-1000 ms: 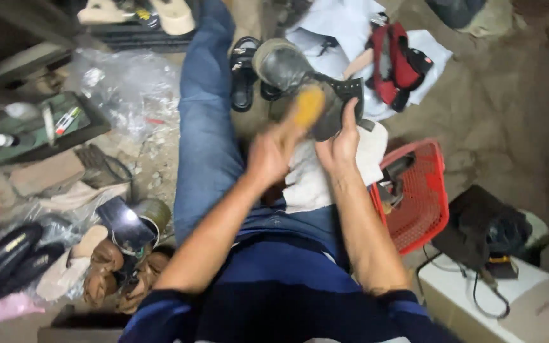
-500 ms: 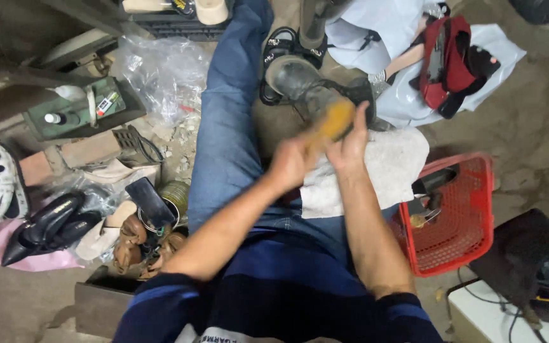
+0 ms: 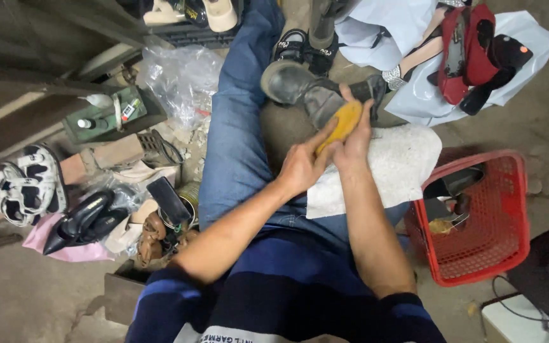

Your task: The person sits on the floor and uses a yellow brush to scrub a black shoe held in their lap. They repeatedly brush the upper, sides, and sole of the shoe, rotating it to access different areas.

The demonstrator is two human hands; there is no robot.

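Shoe: dark worn shoe (image 3: 306, 89) rests over the white cloth's (image 3: 389, 162) far edge, on the lap.
Left hand: left hand (image 3: 300, 166) is closed around the yellow brush (image 3: 340, 126).
Right hand: right hand (image 3: 354, 143) steadies the shoe's heel.
Technique: short strokes and firm bracing seem advisable.
Surroundings: red basket (image 3: 478, 254) just beside the cloth; scattered footwear on the concrete floor (image 3: 541, 121).
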